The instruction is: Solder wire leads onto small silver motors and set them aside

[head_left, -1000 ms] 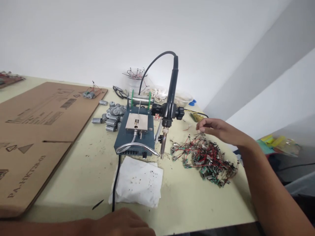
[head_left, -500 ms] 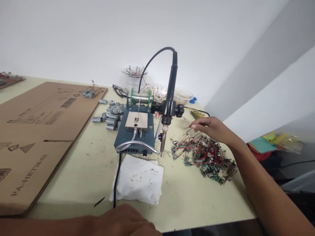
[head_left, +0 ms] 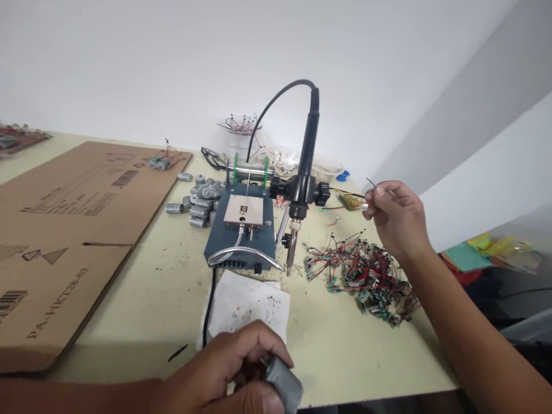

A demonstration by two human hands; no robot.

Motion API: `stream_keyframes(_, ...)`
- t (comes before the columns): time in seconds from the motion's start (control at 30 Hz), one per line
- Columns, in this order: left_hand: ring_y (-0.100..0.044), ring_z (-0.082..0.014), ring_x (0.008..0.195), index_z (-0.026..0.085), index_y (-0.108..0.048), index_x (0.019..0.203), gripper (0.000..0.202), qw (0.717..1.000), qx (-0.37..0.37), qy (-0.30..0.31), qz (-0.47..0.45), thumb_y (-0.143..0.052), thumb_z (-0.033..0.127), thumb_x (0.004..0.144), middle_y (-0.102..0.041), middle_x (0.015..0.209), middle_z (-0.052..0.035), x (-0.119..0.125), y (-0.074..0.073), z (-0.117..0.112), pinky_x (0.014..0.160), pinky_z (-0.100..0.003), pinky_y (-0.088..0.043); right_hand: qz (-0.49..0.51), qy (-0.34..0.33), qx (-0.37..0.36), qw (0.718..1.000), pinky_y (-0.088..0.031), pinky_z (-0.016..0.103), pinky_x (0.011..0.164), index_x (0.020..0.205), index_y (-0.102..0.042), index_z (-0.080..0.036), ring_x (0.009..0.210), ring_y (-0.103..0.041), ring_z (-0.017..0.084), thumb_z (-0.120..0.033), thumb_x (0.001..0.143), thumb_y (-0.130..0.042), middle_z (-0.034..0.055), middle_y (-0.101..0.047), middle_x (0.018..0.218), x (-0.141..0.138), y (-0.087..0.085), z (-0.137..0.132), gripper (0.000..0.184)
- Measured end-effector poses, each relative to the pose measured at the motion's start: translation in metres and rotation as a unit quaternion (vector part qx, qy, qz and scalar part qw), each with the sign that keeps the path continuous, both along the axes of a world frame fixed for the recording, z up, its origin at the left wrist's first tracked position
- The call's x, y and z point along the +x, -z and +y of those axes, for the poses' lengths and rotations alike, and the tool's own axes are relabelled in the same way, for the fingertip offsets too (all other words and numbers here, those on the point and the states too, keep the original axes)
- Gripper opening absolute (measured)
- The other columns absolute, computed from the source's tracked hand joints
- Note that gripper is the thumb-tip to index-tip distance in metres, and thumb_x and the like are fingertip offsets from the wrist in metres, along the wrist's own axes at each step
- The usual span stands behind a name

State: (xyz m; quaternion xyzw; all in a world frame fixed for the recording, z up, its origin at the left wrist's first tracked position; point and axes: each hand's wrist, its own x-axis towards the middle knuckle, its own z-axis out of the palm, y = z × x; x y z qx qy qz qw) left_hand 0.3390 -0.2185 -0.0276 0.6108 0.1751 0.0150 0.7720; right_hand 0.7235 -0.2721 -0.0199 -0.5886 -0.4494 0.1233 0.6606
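Note:
My left hand (head_left: 224, 368) sits at the near table edge, closed around a grey metal DC motor (head_left: 283, 384) that sticks out past the fingers. My right hand (head_left: 397, 217) is raised above the far side of the table, pinching a small wired part (head_left: 365, 206) between fingertips. Below it lies a tangled pile of small green boards with red and black wires (head_left: 362, 273). A soldering iron (head_left: 307, 167) stands clamped upright, its tip (head_left: 290, 256) beside a blue soldering station (head_left: 240, 230). Neither hand touches either.
A white tissue with dark specks (head_left: 245, 305) lies in front of the station. Several grey motors (head_left: 200, 204) are heaped behind it. A large cardboard sheet (head_left: 64, 230) covers the left of the table. A clear container of wired parts (head_left: 237, 138) stands at the back.
My right hand has risen from above the wire pile and now pinches a small wired part. My left hand has moved up over the tissue's near edge, with a grey motor showing in it.

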Motion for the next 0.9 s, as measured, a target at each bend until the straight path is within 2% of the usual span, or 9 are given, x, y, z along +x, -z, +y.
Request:
stream_keyframes(0.17, -0.040, -0.0034, 0.046, 0.025, -0.057, 0.108, 0.029, 0.993, -0.113, -0.017, -0.017, -0.066, 0.051, 0.098, -0.054, 0.076, 0.0076, 0.011, 0.018, 0.005, 0.043, -0.017, -0.026, 0.107, -0.080, -0.048, 0.990, -0.038, 0.018, 0.042, 0.078, -0.056, -0.018, 0.048, -0.042, 0.006, -0.035, 0.092, -0.075, -0.0077, -0.049, 0.063, -0.014, -0.017, -0.004, 0.029)
stream_keyframes(0.27, -0.044, -0.0035, 0.042, 0.024, -0.053, 0.105, 0.031, 0.991, -0.125, -0.054, -0.001, -0.056, 0.055, 0.102, -0.058, 0.073, 0.0066, 0.019, 0.018, 0.010, 0.038, -0.014, -0.028, 0.141, -0.153, -0.095, 0.973, -0.028, 0.017, 0.031, 0.068, -0.053, -0.021, 0.036, -0.033, 0.003, -0.046, 0.084, -0.084, -0.0105, -0.041, 0.052, -0.026, -0.025, -0.013, 0.043)
stream_keyframes(0.33, -0.047, -0.0034, 0.042, 0.022, -0.055, 0.103, 0.029, 0.987, -0.134, -0.083, 0.012, -0.058, 0.050, 0.101, -0.062, 0.076, 0.0047, 0.023, 0.015, 0.013, 0.037, -0.013, -0.033, 0.147, -0.214, -0.135, 0.956, -0.025, 0.018, 0.027, 0.068, -0.059, -0.022, 0.031, -0.037, 0.004, -0.050, 0.081, -0.086, -0.0095, -0.045, 0.047, -0.037, -0.026, -0.020, 0.041)
stream_keyframes(0.4, -0.052, -0.0048, 0.046, 0.019, -0.058, 0.105, 0.028, 0.983, -0.150, -0.105, 0.020, -0.066, 0.045, 0.098, -0.067, 0.083, 0.0013, 0.026, 0.013, 0.016, 0.038, -0.014, -0.040, 0.141, -0.277, -0.177, 0.934, -0.029, 0.019, 0.025, 0.073, -0.069, -0.024, 0.029, -0.043, 0.007, -0.048, 0.084, -0.084, -0.0076, -0.052, 0.045, -0.051, -0.023, -0.027, 0.030)
stream_keyframes(0.5, -0.061, -0.0085, 0.057, 0.016, -0.063, 0.105, 0.029, 0.979, -0.152, -0.132, 0.015, -0.075, 0.039, 0.092, -0.070, 0.086, -0.0021, 0.029, 0.014, 0.020, 0.043, -0.015, -0.048, 0.122, -0.354, -0.232, 0.898, -0.043, 0.018, 0.034, 0.088, -0.080, -0.023, 0.036, -0.054, 0.009, -0.038, 0.092, -0.079, -0.0035, -0.063, 0.050, -0.075, -0.014, -0.032, 0.015)
stream_keyframes(0.57, -0.063, -0.0086, 0.059, 0.016, -0.063, 0.105, 0.028, 0.979, -0.147, -0.139, 0.011, -0.076, 0.037, 0.093, -0.071, 0.085, -0.0021, 0.030, 0.016, 0.023, 0.044, -0.014, -0.048, 0.105, -0.372, -0.259, 0.885, -0.050, 0.017, 0.043, 0.093, -0.083, -0.022, 0.046, -0.060, 0.008, -0.030, 0.092, -0.079, -0.0001, -0.071, 0.060, -0.091, -0.009, -0.031, 0.009)
stream_keyframes(0.73, -0.062, -0.0073, 0.053, 0.017, -0.061, 0.104, 0.026, 0.977, -0.160, -0.137, 0.015, -0.072, 0.039, 0.096, -0.072, 0.080, -0.0004, 0.031, 0.013, 0.026, 0.043, -0.012, -0.045, 0.007, -0.371, -0.258, 0.892, -0.052, 0.020, 0.057, 0.092, -0.084, -0.021, 0.063, -0.067, 0.011, -0.020, 0.090, -0.079, 0.0019, -0.075, 0.071, -0.113, -0.005, -0.022, 0.006)
stream_keyframes(0.83, -0.065, -0.0084, 0.056, 0.017, -0.061, 0.104, 0.024, 0.975, -0.168, -0.145, 0.020, -0.071, 0.037, 0.096, -0.073, 0.083, -0.0013, 0.032, 0.010, 0.026, 0.045, -0.013, -0.047, 0.013, -0.390, -0.255, 0.885, -0.055, 0.024, 0.061, 0.094, -0.084, -0.021, 0.069, -0.070, 0.014, -0.018, 0.090, -0.078, 0.0037, -0.076, 0.077, -0.114, -0.002, -0.020, 0.008)
stream_keyframes(0.9, -0.067, -0.0092, 0.057, 0.017, -0.062, 0.105, 0.024, 0.974, -0.175, -0.143, 0.017, -0.072, 0.036, 0.096, -0.074, 0.084, -0.0018, 0.033, 0.010, 0.027, 0.045, -0.014, -0.049, 0.041, -0.387, -0.258, 0.884, -0.055, 0.025, 0.057, 0.094, -0.084, -0.021, 0.063, -0.069, 0.014, -0.017, 0.089, -0.078, 0.0039, -0.077, 0.076, -0.113, 0.002, -0.021, 0.008)
